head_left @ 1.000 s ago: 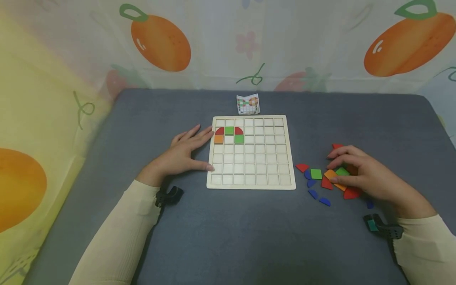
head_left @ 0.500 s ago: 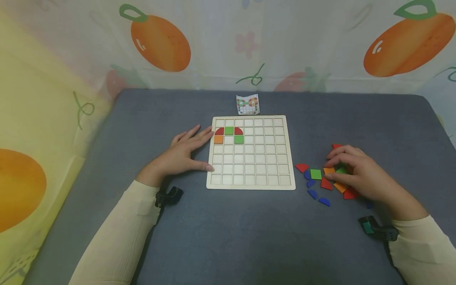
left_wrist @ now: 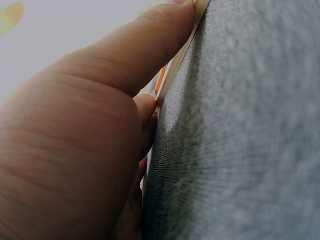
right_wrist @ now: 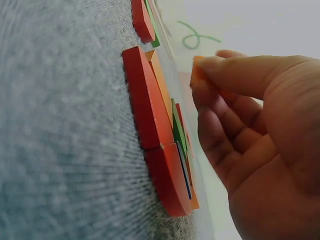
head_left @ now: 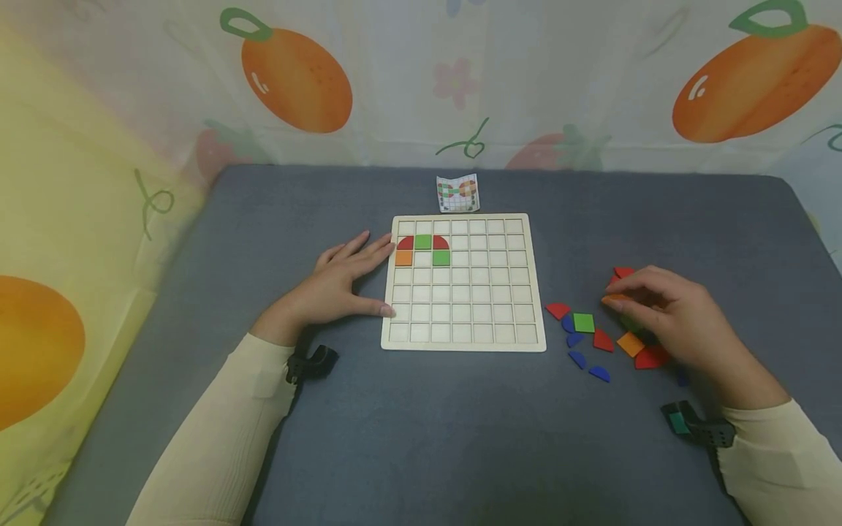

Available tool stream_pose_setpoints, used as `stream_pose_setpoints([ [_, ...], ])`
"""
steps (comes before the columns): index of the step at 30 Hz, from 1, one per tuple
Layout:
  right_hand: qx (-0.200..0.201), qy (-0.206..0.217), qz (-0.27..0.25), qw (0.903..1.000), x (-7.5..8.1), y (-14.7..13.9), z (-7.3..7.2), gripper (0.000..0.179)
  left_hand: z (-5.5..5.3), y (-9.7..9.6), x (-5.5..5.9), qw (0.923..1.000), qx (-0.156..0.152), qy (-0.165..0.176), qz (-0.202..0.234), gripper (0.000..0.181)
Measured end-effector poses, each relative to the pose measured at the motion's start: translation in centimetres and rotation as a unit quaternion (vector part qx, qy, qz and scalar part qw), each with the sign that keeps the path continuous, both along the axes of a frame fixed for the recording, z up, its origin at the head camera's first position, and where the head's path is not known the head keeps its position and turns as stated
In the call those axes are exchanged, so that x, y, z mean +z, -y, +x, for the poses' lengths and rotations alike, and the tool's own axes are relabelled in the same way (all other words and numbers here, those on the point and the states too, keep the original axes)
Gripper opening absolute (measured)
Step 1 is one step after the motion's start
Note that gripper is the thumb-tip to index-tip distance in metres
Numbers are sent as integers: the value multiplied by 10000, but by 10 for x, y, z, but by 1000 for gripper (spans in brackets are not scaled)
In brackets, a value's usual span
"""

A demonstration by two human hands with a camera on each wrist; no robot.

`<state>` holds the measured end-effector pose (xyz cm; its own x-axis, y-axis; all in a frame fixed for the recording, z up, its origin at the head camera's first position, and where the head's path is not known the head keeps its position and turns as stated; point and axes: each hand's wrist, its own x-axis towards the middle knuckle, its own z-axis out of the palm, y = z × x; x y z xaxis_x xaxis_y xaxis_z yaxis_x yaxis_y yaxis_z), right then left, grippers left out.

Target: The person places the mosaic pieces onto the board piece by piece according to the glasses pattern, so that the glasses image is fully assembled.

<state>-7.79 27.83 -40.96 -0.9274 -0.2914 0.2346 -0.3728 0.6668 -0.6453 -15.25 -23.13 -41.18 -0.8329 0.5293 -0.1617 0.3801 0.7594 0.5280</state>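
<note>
A pale wooden grid board (head_left: 463, 282) lies mid-table. In its upper left cells sit two red quarter-round tiles, two green square tiles (head_left: 423, 242) and an orange square tile (head_left: 404, 258). My left hand (head_left: 342, 285) rests at the board's left edge, thumb and fingertips touching the rim with the fingers spread. Between thumb and fingers my right hand (head_left: 677, 314) pinches an orange tile (right_wrist: 196, 70), raised over the loose pile. Most of that tile is hidden by the fingers. Under and beside this hand lie red tiles (head_left: 651, 357), another orange tile (head_left: 630, 344) and a green tile (head_left: 583, 323).
Several blue half-round tiles (head_left: 599, 373) are scattered at the pile's near left side. A small printed pattern card (head_left: 458, 193) stands behind the board. Patterned cloth (head_left: 395, 80) hangs along the table's far edge. Each wrist wears a black strap.
My right thumb and fingers have closed on an orange tile and lifted it from the pile. The left hand and the board have stayed put.
</note>
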Motion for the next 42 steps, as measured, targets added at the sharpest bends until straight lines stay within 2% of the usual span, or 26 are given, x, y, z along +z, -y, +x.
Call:
stream_pose_setpoints([
  [6, -421, 642, -314, 9966, 6, 1, 3, 29, -1, 0, 0, 10000, -11, 0, 17, 117],
  [11, -526, 844, -385, 9943, 9, 2, 4, 33, 0, 0, 1, 10000, -20, 8, 19, 117],
  [22, -500, 660, -680, 9942, 11, 12, 4, 33, 0, 1, 2, 10000, -28, 14, -5, 117],
  [30, -512, 639, -718, 9940, 20, 27, 2, 27, 0, 1, 1, 10000, -12, 54, 17, 117],
  [39, -377, 822, -1304, 9873, 37, 62, -12, 23, 0, 2, 0, 10000, -29, 40, 24, 116],
  [42, -193, 833, -1536, 9844, 41, 75, -19, 23, 0, 2, 1, 10000, -36, 40, 35, 116],
])
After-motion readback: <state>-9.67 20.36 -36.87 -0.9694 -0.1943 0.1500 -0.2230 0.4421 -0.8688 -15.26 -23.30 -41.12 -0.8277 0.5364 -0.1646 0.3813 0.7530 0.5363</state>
